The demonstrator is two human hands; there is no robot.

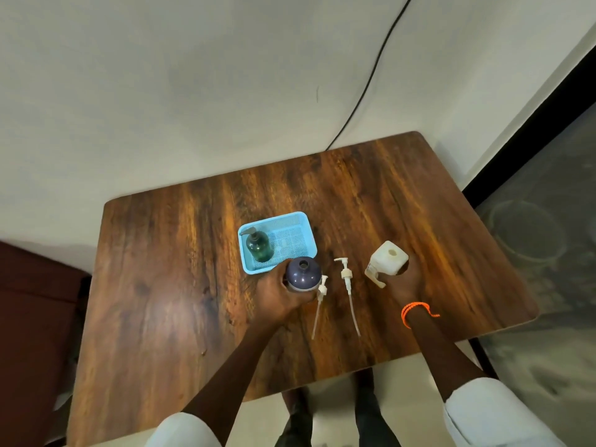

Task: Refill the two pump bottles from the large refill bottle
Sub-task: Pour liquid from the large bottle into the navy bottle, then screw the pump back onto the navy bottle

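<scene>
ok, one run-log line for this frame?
left hand: grips purple bottle, uncapped | right hand: grips white bottle, uncapped | two pumps: on table

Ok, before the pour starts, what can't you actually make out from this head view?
- Fill level of the purple bottle: opaque, seen from above; left hand wraps its side.
- Fill level of the white bottle: opaque; right hand covers its near side.
- White bottle's label: too small, blurred.
- How much is in the green pump bottle in the blue basket: too small.

Three bottles point(303, 273) point(387, 259) point(258, 246), two loose pump heads point(346, 275) point(322, 290), one blue basket point(292, 221), one table point(180, 269), two hands point(277, 296) point(407, 282)
</scene>
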